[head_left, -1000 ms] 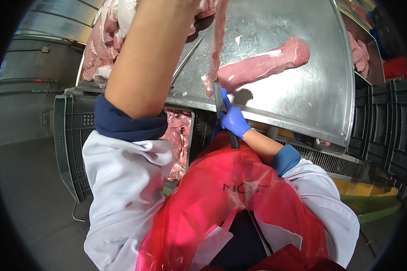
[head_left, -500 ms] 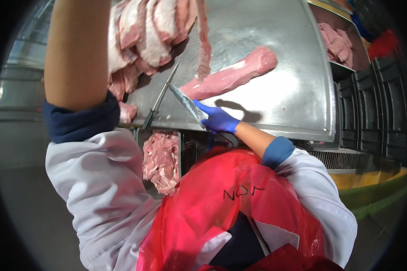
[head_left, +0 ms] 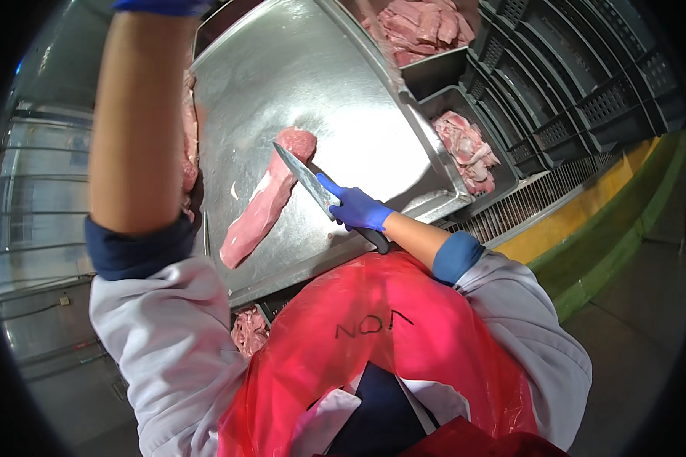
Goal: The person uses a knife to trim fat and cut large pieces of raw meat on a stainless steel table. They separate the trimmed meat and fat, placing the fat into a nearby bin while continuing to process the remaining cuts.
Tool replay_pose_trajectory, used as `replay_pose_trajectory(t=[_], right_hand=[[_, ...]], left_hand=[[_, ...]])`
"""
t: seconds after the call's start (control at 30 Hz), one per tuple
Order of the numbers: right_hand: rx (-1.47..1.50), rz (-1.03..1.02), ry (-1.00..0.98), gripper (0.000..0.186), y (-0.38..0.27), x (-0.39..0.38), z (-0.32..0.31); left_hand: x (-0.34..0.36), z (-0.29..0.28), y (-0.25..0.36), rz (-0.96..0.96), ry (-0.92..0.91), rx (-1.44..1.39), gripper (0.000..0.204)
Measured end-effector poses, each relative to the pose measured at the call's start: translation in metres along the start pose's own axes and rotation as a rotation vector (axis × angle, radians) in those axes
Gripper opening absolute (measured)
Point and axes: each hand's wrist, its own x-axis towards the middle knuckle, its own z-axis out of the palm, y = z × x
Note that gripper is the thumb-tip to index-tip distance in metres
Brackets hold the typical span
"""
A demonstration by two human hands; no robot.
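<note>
My right hand [head_left: 360, 209], in a blue glove, is closed around a knife [head_left: 306, 177] with a dark handle. Its blade points up and left, the tip over the far end of a long boneless piece of pink meat [head_left: 261, 209] lying on the metal table [head_left: 343, 84]. My left arm reaches far forward. Only the gloved wrist end of my left hand [head_left: 164, 6] shows at the top edge, its fingers cut off by the frame. A blurred pink strip of meat [head_left: 379, 34] is by the table's far right edge, apart from the visible part of my left hand.
Right of the table stand a bin of meat pieces [head_left: 427, 27] and a grey crate of pale trimmings [head_left: 469, 152]. Dark plastic crates [head_left: 579, 84] line the right. More meat [head_left: 189, 145] and a thin metal rod [head_left: 206, 232] are partly behind my left arm. Trimmings [head_left: 249, 331] sit below the table edge.
The view has turned to the right. The hanging meat strip has moved toward the table's right side. The knife has gone from the meat's near end to its far end, still in my right hand.
</note>
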Motion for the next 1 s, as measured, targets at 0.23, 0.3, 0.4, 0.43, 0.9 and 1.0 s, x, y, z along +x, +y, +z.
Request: replay_pose_trajectory(t=[0.23,0.3,0.4,0.43,0.9,1.0], right_hand=[[0.172,-0.112,0.192,0.074,0.042,0.022,-0.03],[0.225,-0.087,0.281,0.076,0.049,0.026,-0.046],[0.225,-0.161,0.33,0.084,0.049,0.046,-0.052],[0.227,-0.141,0.275,0.083,0.042,0.062,-0.046],[-0.297,-0.186,0.424,0.076,0.021,0.282,-0.079],[-0.653,-0.094,0.439,0.074,0.003,0.284,-0.098]], left_hand=[[-0.102,0.082,-0.184,-0.088,-0.389,0.565,0.051],[-0.17,0.005,-0.209,-0.233,-0.306,0.743,0.057],[-0.335,-0.128,-0.216,-0.763,0.185,0.928,0.067],[-0.423,-0.165,-0.213,-0.817,0.131,1.177,0.075],[-0.512,-0.053,-0.267,-0.926,0.305,1.383,0.094],[-0.532,-0.047,-0.232,-1.013,0.191,1.244,0.092]])
